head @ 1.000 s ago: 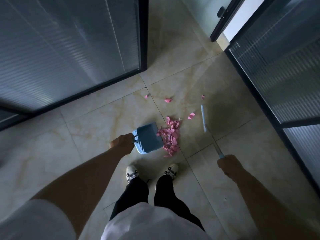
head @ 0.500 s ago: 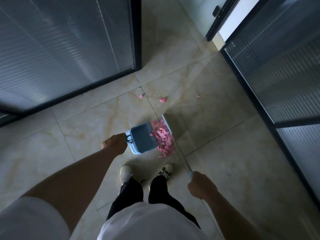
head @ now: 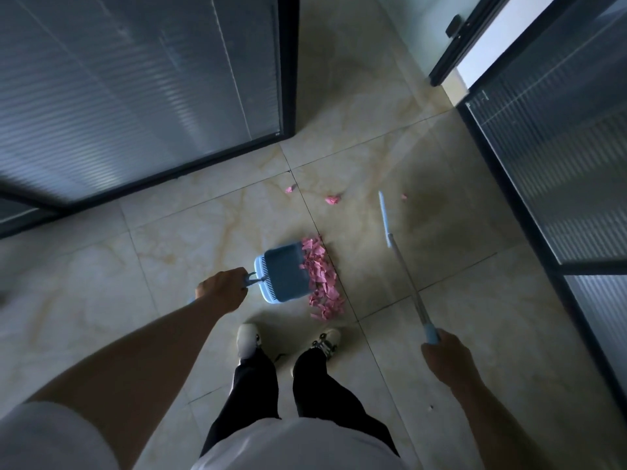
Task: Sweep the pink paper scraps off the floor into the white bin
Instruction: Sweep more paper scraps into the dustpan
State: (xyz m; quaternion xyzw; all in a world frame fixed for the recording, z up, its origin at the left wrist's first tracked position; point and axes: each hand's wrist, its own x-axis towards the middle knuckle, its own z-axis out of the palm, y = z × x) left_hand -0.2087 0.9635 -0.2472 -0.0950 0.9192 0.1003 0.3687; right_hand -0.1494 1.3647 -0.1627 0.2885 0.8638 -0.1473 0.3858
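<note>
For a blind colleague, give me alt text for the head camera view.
Seen from above, a left hand holds a blue dustpan against a pile of pink scraps on tile, while the right hand holds a broom off to the right.

Both my arms are extended forward and down, bare to short white sleeves. Left hand (head: 222, 290) is closed in a fist on a handle, knuckles up, forearm running back and to the left of that grip. Right hand (head: 446, 357) is wrapped round the end of a pole, wrist straight, forearm trailing back and right of the grip. The two grips are well apart, with my legs between and behind them.
</note>
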